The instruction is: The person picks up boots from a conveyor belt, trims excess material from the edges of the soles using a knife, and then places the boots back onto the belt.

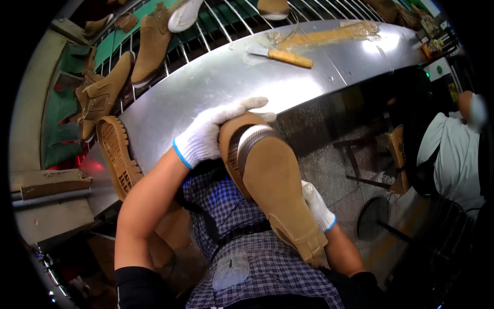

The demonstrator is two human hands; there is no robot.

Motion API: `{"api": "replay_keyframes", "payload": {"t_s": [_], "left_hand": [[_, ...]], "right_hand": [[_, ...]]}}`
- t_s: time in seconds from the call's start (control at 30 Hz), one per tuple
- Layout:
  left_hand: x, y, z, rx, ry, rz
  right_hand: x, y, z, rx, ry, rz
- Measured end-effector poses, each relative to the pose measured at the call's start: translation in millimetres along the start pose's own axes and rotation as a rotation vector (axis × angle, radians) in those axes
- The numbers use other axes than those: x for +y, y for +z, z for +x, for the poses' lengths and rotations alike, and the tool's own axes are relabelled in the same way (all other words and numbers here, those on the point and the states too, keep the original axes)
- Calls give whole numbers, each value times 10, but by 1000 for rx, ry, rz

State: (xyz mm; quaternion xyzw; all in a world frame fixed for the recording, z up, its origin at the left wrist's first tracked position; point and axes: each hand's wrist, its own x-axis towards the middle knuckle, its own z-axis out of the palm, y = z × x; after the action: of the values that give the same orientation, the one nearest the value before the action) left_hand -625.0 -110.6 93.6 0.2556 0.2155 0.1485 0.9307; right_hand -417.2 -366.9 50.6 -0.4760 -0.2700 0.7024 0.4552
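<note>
In front of my body is a tan suede boot [272, 180], tilted, with its toe away from me and its shaft toward my lap. A white band edges its toe. A tan rubber sole [227, 141] sits against the boot's left side, with a gap between them at the toe. My left hand [206, 131], in a white knit glove with a blue cuff, is wrapped round the toe end of the sole. My right hand [316, 206], gloved alike, grips the boot from its right side, its fingers partly hidden behind it.
A metal worktop [164, 105] curves ahead, bearing a knife with a wooden handle [290, 58] and a strip of brown tape [329, 37]. Another tan sole [114, 147] leans at its left end. Several boots [150, 49] lie on a barred rack [218, 26]. A person [445, 154] is at right.
</note>
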Motion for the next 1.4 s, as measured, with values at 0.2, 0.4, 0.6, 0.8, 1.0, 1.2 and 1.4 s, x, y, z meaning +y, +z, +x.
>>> {"api": "replay_keyframes", "payload": {"t_s": [0.2,0.4,0.6,0.8,1.0,1.2,1.4], "left_hand": [[-11,-38,53,-15,-22,17],[-94,9,19,7,-5,140],[-180,-27,53,-74,-24,92],[-184,-9,91,-96,-3,179],[-203,7,92,-111,24,221],[-189,52,56,-78,32,236],[-276,2,114,-115,80,87]], "right_hand": [[254,-88,-153,32,157,44],[321,-88,-164,34,211,163],[314,-110,-187,41,217,130],[265,-94,-216,28,145,106],[228,-64,-223,55,184,78],[184,-39,-237,52,138,60],[230,-42,-236,69,130,87]]}}
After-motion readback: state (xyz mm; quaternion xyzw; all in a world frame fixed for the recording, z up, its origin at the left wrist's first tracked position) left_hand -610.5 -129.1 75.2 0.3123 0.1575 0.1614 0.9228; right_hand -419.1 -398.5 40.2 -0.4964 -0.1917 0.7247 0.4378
